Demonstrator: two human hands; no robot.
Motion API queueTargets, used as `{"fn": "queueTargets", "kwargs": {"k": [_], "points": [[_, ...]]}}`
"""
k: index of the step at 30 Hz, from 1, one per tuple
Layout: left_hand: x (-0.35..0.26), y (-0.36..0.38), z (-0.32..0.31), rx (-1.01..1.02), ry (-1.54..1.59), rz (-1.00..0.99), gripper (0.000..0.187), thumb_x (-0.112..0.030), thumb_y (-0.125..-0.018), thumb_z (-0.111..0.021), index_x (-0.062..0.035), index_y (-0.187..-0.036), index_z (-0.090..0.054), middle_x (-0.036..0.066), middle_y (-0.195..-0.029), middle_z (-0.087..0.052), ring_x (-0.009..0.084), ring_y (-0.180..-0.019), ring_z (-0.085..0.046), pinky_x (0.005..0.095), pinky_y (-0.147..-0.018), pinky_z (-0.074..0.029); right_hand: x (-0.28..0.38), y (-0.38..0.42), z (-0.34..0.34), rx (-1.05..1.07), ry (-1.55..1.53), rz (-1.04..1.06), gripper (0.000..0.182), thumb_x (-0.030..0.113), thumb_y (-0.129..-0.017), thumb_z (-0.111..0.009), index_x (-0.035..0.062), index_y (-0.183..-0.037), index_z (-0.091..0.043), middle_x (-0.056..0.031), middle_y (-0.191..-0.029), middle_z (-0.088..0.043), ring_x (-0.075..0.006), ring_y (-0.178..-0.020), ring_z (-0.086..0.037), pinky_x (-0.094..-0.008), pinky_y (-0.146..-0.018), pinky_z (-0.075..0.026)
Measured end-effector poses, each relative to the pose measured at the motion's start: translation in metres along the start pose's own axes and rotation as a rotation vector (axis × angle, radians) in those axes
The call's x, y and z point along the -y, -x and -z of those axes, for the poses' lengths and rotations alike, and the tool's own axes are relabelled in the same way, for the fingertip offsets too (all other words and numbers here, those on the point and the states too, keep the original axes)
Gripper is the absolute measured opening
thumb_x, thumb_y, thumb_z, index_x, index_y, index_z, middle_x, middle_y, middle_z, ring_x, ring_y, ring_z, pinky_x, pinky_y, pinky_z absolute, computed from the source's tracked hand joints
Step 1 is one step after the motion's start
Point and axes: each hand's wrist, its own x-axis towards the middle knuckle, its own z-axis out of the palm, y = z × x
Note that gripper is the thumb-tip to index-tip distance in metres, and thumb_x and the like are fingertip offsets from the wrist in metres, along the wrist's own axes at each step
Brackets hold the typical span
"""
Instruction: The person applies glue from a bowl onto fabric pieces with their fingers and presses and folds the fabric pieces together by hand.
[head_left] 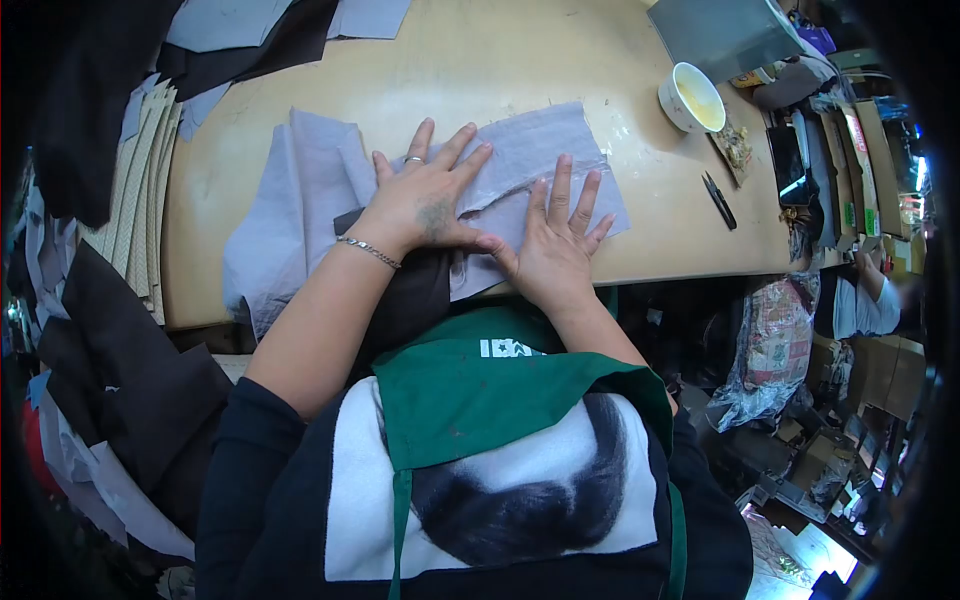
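Note:
A pale lilac-grey sheet of material point(540, 135), dark on its other side, lies folded and partly overlapped on the table in front of me. My left hand point(425, 195) rests on it with fingers spread, a ring on one finger and a chain bracelet at the wrist. Flat beside it, my right hand point(560, 240) presses the sheet with its fingers apart. Both thumbs meet near a seam or edge that runs between the hands. A dark flap point(410, 300) of the material hangs over the table's front edge below my left wrist.
On the right of the table point(680, 240) stand a white bowl point(692, 98) with yellowish contents, a stained strip point(735, 155) and a black pen-like tool point(718, 200). A grey metal box point(725, 40) sits behind. Stacked cream strips point(140, 200) stand at the left; another person's arm point(875, 280) shows far right.

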Motion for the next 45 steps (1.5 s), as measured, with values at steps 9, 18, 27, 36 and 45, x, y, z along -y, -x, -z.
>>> {"fn": "queueTargets", "kwargs": {"k": [9,18,27,36,45], "points": [[0.003,0.0,-0.005,-0.05,0.051,-0.023,0.097,-0.05,-0.057,-0.072,-0.0261,-0.141,-0.029,-0.001,-0.151,-0.016,0.0392,-0.137,-0.01,0.0763,-0.093,-0.019,0.042,-0.001,0.02,0.164,0.012,0.141,0.091,0.072,-0.073,-0.046,0.0029,-0.132,-0.043,-0.0122,-0.152,0.004,-0.0414,-0.136,0.015,-0.0732,-0.094,0.001],[0.006,0.003,-0.004,-0.052,0.071,-0.052,0.11,-0.067,-0.049,-0.072,-0.0244,-0.141,-0.029,-0.001,-0.151,-0.015,0.0387,-0.137,-0.009,0.0765,-0.092,-0.017,-0.027,-0.006,0.011,-0.165,0.237,0.214,0.08,0.075,-0.07,-0.045,0.0168,-0.124,-0.056,-0.0041,-0.153,-0.004,-0.0346,-0.138,0.013,-0.0692,-0.097,0.009],[0.004,0.001,-0.005,-0.04,0.065,-0.029,0.11,-0.061,-0.049,-0.074,-0.0219,-0.141,-0.029,0.001,-0.151,-0.015,0.0374,-0.138,-0.008,0.0772,-0.093,-0.014,0.013,0.003,0.001,-0.111,0.008,0.311,0.072,0.073,-0.068,-0.05,0.0223,-0.118,-0.061,-0.007,-0.153,-0.005,-0.0404,-0.137,0.012,-0.0688,-0.096,0.01],[0.001,0.005,0.002,-0.014,0.074,-0.022,0.11,-0.063,-0.05,-0.073,-0.0211,-0.141,-0.029,0.0,-0.151,-0.014,0.0363,-0.138,-0.007,0.0754,-0.094,-0.016,-0.077,-0.021,0.024,-0.213,0.249,0.137,0.062,0.072,-0.071,-0.047,0.0305,-0.115,-0.062,-0.0064,-0.152,-0.005,-0.038,-0.137,0.014,-0.0716,-0.097,-0.001],[-0.015,0.013,0.016,-0.009,-0.104,0.014,0.102,-0.058,-0.058,-0.073,-0.0174,-0.141,-0.029,0.004,-0.15,-0.018,0.0329,-0.138,-0.013,0.0716,-0.095,-0.021,-0.191,-0.066,0.095,-0.533,0.029,-0.238,0.05,0.062,-0.083,-0.046,0.023,-0.105,-0.068,-0.0183,-0.141,-0.031,-0.0445,-0.134,-0.009,-0.0642,-0.1,-0.017]]}}
